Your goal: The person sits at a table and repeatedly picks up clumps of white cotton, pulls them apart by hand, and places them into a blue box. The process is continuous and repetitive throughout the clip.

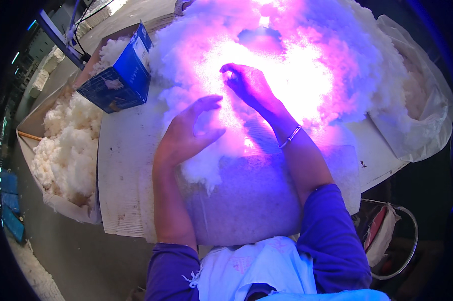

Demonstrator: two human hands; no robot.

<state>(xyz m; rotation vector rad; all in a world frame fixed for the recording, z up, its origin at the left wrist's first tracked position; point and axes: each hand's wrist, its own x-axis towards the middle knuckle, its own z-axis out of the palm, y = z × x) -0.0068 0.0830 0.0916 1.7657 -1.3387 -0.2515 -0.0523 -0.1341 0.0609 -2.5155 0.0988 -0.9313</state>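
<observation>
A big heap of fluffy white fibre (186,55), like raw cotton, covers the far part of the table under glaring pink and violet light. My right hand (251,88) is over its bright middle, thumb and fingers bent together in a pinch. What they hold, if anything, is washed out by the glare. A bracelet (290,137) circles my right wrist. Closer to me and to the left, my left hand (181,138) is open, thumb and fingers apart, with nothing visible in it. Below its thumb a loose tuft of fibre (204,170) lies at the heap's near edge.
A blue cardboard box (128,75) with fibre inside stands on the table (126,165) at the left. Beyond the left edge is an open sack of cream fibre (68,143). Clear plastic sheeting (430,128) wraps the heap's right side. A metal-framed chair (415,231) stands lower right.
</observation>
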